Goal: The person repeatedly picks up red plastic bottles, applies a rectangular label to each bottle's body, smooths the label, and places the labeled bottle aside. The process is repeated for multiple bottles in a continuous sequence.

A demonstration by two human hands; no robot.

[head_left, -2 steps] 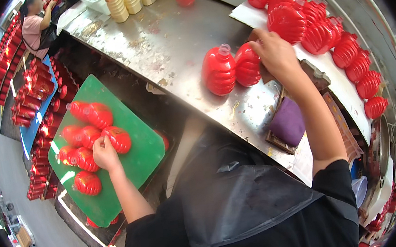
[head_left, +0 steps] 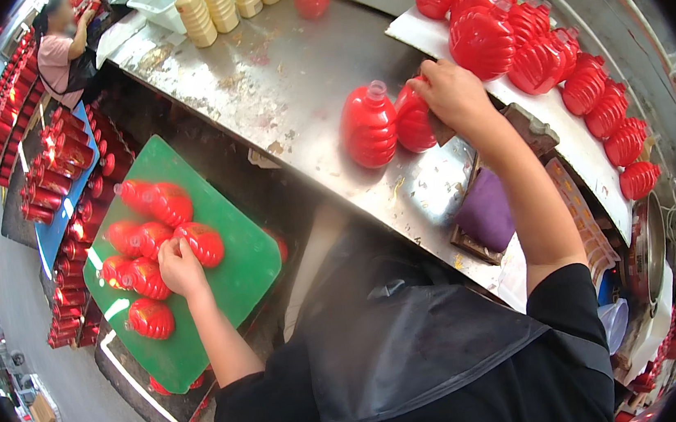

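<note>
Two hands, each seemingly closed on a red bottle: right hand [head_left: 451, 94] on table bottle [head_left: 412, 121], left hand [head_left: 180, 267] on tray bottle [head_left: 202, 243].

I am looking down at a small factory floor, a bottling or packing line by the look of it. A long, scuffed steel workbench [head_left: 291, 76] carries rows of identical ribbed red plastic bottles [head_left: 580, 87] and a few pale yellow ones [head_left: 206, 11], with more red bottles lying on a green tray [head_left: 238, 279] below and many more stacked along blue shelves [head_left: 56, 228] by the aisle. Farther down the same bench another worker in a pink shirt [head_left: 62, 54] stands at a station, and the floor is bare grey concrete [head_left: 48, 357].
</note>
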